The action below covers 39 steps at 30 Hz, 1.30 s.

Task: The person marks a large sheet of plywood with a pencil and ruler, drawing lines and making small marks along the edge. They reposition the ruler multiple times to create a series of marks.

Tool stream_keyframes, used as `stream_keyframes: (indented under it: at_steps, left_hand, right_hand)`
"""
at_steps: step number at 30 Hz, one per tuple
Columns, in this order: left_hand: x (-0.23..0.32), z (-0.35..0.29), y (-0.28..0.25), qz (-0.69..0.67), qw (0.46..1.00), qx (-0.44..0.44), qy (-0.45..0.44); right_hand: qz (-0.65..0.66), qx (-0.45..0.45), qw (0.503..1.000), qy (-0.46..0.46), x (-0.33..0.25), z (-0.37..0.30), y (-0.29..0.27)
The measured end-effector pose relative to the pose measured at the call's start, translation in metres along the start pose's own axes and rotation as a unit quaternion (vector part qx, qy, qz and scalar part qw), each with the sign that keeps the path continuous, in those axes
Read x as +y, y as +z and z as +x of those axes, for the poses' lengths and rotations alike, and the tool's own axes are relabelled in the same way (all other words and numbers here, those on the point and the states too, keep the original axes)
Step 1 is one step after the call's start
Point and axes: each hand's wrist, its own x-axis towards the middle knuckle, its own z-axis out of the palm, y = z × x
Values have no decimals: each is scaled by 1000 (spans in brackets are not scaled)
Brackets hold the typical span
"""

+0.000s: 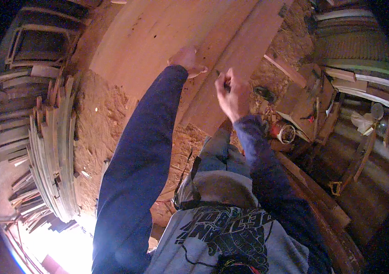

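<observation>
On the far left stands a wooden frame (41, 43); nearer, also on the left, long wood strips (50, 150) stand in a bundle beside stacked planks (5, 125). Bright light floods the near left corner. Brown sawdust (105, 109) covers the ground between the strips and a wide board (135, 55), which lies in front of the person, stretching toward the far side.

The left hand (186, 61) rests on the wide board near its right side, its thumb pointing right; it is loose and grasps nothing that shows. Just right of it a dark line runs lengthwise, and beyond that line lies a narrower board (249, 45). The right hand (232, 93) is over this board, fingers curled and pinching a small dark thing (227, 83), too small to name. Whether that thing touches the wood, I cannot tell.

Farther right, a wood stick (285, 71) lies beyond a dark object (263, 94) on the sawdust. Nearer is a reddish tub (284, 132) with a pale rim, beside a wooden box (301, 102). At the right edge are more planks.
</observation>
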Motion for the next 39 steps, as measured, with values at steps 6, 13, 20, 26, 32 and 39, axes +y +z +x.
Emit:
stream_keyframes:
  at_steps: [6, 13, 20, 26, 32, 39]
  left_hand:
    - [-3, 1, 5, -25, 999, 24, 6]
    - [-2, 4, 8, -10, 1000, 2, -28]
    - [-26, 18, 38, -122, 989, 63, 50]
    - [-62, 40, 87, -47, 985, 155, 51]
    - [-83, 47, 115, -332, 926, 153, 93]
    - [-73, 24, 93, -417, 905, 67, -56]
  right_hand:
    - [-42, -85, 995, 5, -16, -15, 13]
    - [65, -317, 943, -83, -102, -168, 18]
    - [184, -461, 868, -37, -49, -177, -15]
    - [94, -317, 936, 123, 78, -182, -133]
    - [-30, 3, 944, 327, 197, -311, -218]
    - [-160, 82, 824, 538, 327, -550, -206]
